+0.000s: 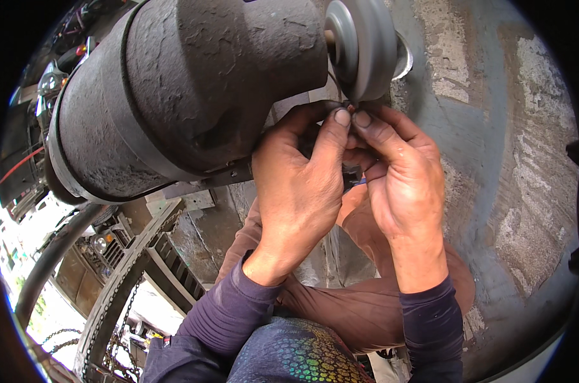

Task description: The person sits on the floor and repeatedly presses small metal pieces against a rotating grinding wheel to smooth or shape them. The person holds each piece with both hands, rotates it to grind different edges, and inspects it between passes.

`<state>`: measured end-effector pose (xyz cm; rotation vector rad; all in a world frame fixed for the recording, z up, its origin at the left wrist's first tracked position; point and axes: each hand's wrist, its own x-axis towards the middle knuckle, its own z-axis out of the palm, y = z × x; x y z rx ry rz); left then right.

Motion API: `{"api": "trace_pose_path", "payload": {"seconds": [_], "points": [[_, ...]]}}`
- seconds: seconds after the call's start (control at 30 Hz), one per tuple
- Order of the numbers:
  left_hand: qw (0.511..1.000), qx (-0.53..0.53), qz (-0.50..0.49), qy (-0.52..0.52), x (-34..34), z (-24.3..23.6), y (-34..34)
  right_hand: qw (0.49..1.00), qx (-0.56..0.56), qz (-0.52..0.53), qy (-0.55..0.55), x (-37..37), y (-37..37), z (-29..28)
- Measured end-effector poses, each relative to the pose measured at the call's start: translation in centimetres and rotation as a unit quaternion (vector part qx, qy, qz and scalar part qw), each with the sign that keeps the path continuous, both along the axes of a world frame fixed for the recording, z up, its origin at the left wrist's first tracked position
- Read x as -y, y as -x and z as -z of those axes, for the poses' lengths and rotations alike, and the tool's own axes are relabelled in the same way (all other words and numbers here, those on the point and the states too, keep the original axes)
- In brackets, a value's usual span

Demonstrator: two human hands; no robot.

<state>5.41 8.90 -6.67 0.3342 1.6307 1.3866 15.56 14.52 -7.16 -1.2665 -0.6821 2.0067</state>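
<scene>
A grey grinding wheel (374, 50) sits on the right end of a dark, rough-coated motor housing (194, 76). Just below the wheel's lower rim, my left hand (297, 172) and my right hand (401, 166) meet, thumbs and fingertips pinched together. Between the fingertips is a small piece, dark with a reddish-brown spot, too covered by the fingers to name. It is at or very close to the wheel's edge; I cannot tell whether it touches. The wheel's face looks smooth, and whether it spins cannot be told.
A curved metal guard (403, 56) shows behind the wheel. Worn, patchy grey concrete (526, 159) lies to the right. At lower left stands a metal frame (125, 281) with chains (111, 319) hanging on it. My folded legs (347, 313) are beneath my hands.
</scene>
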Motion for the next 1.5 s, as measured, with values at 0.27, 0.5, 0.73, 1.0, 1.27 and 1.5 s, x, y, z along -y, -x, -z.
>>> {"api": "trace_pose_path", "payload": {"seconds": [0.27,0.5,0.73,1.0,1.27,1.5], "points": [[1.000,-0.014,0.010,-0.006,-0.26,0.21,0.23,1.000,0.026,-0.001,-0.014,-0.46,0.58,-0.25],[1.000,-0.026,0.008,-0.007,-0.19,0.44,0.16,0.999,0.030,-0.009,-0.019,-0.63,0.60,-0.29],[1.000,-0.029,0.007,-0.009,-0.24,0.54,0.20,1.000,0.013,-0.007,-0.017,-0.54,0.46,-0.28],[1.000,-0.026,0.003,-0.008,-0.42,0.37,0.12,1.000,0.004,-0.001,-0.009,-0.49,0.15,0.00],[1.000,-0.025,0.003,-0.006,-0.51,0.40,0.12,1.000,-0.020,0.013,0.007,-0.34,-0.01,0.25],[1.000,-0.002,-0.003,-0.011,-0.71,0.37,0.06,0.998,-0.036,0.031,0.040,-0.30,-0.09,0.35]]}}
